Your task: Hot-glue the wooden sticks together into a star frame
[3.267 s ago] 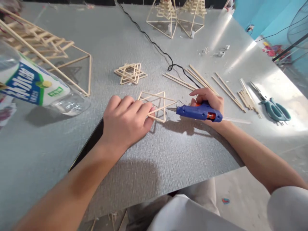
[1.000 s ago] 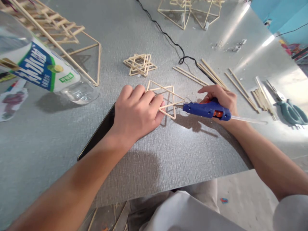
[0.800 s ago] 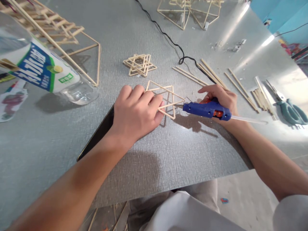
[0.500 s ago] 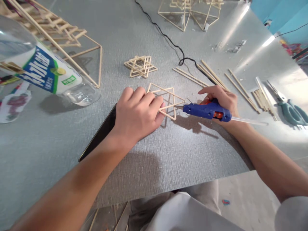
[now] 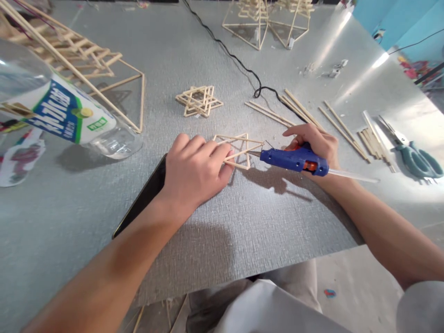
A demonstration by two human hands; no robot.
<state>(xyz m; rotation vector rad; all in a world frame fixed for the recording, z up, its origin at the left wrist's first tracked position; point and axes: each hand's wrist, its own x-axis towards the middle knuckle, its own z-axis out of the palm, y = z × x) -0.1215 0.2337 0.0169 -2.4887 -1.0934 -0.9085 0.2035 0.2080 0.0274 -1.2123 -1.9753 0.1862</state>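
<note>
My left hand (image 5: 197, 169) is closed on a small star-shaped frame of thin wooden sticks (image 5: 247, 150), held just above the table; its left part is hidden under my fingers. In my right hand (image 5: 315, 141) is a blue glue gun (image 5: 294, 160), gripped at the handle with a clear glue stick (image 5: 354, 175) poking out of its back. The nozzle points left and reaches the frame's right side; whether it touches the wood I cannot tell. Behind my left hand lies a finished-looking stick star (image 5: 199, 101) of several layers.
A plastic bottle (image 5: 69, 108) lies at left before a larger stick structure (image 5: 79, 53). A dark phone-like slab (image 5: 142, 199) is under my left wrist. Loose sticks (image 5: 303, 108), scissors (image 5: 412, 152) and a black cord (image 5: 236, 58) lie right and behind. More stick frames (image 5: 265, 27) stand at the back.
The small star frame has tipped a little flatter in my left hand. The glue gun stays at its right side. The whole view has shifted slightly.
</note>
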